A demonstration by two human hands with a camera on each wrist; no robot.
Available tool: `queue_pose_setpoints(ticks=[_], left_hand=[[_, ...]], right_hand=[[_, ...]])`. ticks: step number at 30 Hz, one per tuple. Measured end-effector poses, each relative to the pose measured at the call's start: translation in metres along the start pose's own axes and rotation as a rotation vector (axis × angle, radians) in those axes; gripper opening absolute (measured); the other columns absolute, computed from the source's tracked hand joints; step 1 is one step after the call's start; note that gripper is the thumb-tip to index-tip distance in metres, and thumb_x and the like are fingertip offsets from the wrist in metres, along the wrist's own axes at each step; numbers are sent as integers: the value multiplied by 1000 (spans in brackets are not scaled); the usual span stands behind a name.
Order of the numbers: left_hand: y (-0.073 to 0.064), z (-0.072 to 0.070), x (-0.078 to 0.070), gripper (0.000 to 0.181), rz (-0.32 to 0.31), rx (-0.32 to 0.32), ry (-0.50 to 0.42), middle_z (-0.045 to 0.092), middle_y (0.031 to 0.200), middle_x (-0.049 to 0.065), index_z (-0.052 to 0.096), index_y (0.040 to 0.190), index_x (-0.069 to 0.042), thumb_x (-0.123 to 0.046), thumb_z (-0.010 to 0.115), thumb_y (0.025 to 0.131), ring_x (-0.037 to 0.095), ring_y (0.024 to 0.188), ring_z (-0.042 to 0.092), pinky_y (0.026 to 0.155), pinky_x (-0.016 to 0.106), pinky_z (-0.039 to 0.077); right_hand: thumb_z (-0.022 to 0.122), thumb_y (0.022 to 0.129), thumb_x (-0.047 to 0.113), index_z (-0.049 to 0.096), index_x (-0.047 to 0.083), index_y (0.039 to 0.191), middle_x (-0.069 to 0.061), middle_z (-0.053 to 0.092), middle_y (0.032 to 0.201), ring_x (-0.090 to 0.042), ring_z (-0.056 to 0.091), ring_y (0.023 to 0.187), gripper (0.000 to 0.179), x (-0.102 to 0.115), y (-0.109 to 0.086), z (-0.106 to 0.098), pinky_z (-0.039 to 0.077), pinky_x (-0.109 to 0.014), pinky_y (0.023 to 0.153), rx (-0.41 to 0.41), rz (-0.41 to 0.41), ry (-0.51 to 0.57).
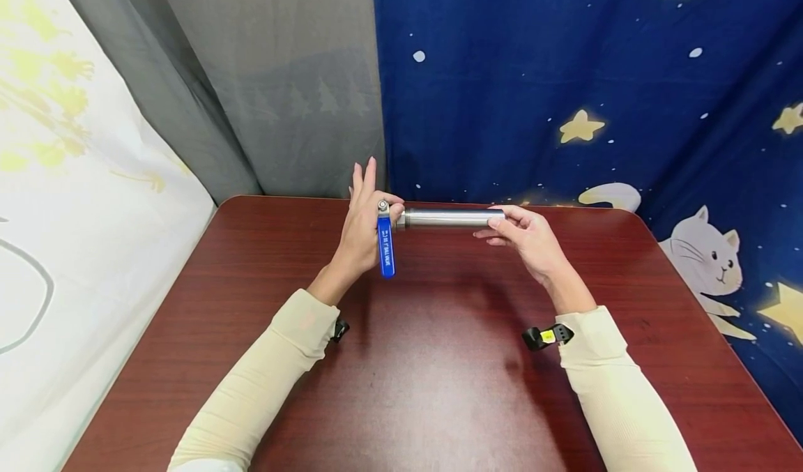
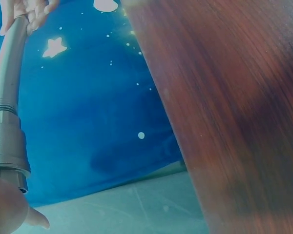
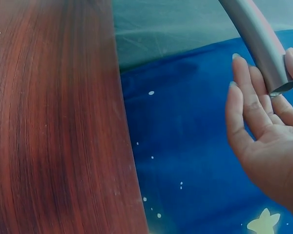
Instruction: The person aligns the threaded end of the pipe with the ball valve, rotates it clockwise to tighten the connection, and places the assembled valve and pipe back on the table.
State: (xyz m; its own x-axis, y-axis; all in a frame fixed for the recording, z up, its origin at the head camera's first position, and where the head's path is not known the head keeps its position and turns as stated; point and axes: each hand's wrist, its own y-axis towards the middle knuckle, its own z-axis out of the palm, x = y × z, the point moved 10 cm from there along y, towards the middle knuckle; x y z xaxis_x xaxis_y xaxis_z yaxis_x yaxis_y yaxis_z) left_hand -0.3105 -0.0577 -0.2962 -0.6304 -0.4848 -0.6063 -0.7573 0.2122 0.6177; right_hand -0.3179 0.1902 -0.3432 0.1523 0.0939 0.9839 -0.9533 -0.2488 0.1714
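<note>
Silvery metal pipe (image 1: 452, 218) hangs over the table's (image 1: 414, 395) far edge, its threaded end at a valve (image 2: 9, 146) with a blue handle (image 1: 386, 249). One left hand (image 1: 362, 231) pinches the valve, other fingers raised; the right hand (image 1: 530, 238) pinches the pipe's open end. Behind, a starry blue curtain (image 1: 489, 95).

Long cream sleeves (image 1: 617, 395), broad cuffs (image 1: 592, 337), black wrist-worn devices (image 1: 534, 339), yellow label (image 1: 548, 336) on the right one

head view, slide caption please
Left hand holding a blue-handled valve, right hand gripping its metal pipe, at a table.
</note>
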Motion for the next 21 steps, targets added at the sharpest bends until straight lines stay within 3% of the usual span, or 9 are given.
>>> queue_pose_setpoints(ticks=[8,14,21], left_hand=[[1,0,1,26,-5,-9,-2,8,163,12,64,103,-2,-26,54,100,28,150,-9,115,61,1],[1,0,0,26,8,-3,2,9,163,13,64,103,-2,-25,53,101,30,150,-9,115,61,2],[0,-2,0,26,11,-10,16,9,163,13,64,103,-2,-25,53,100,30,150,-9,115,61,2]], right_hand=[[64,95,20,69,11,94,-5,76,85,-17,74,80,10,-3,0,-5,54,-25,70,-79,25,-40],[62,97,25,70,11,95,-2,75,76,-16,74,77,16,-6,0,-7,53,-25,67,-115,40,-53],[63,96,25,59,8,128,-6,76,89,-19,74,80,37,-2,-1,-4,54,-23,65,-101,31,-25]])
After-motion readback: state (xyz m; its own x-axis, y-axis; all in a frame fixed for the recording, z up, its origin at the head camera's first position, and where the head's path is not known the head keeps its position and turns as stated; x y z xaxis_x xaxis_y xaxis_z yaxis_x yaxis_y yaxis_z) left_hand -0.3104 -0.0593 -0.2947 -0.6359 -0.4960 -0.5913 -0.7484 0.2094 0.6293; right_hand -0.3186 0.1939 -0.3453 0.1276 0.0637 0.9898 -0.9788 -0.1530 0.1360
